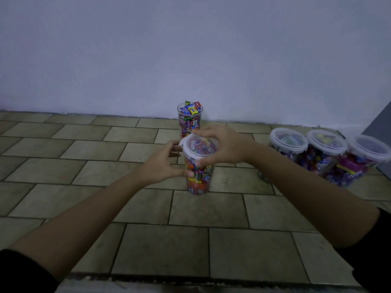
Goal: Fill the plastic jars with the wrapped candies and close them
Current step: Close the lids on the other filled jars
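Gripping the lid (201,145) from above, the right hand (220,144) curls round its rim; the jar (197,178) stands upright on the worktop (148,246) directly beneath, left hand (163,163) pinching its left wall. Push runs straight down, I'd say.

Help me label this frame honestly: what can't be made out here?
Head view only:
- Whether the lid is snapped down: right hand covers its rim.
- Front jar base: motion-blurred; left hand grips its side.
- Open jar lower half: behind the lid and fingers.
- Rightmost lidded jar: cut by frame edge, dim.
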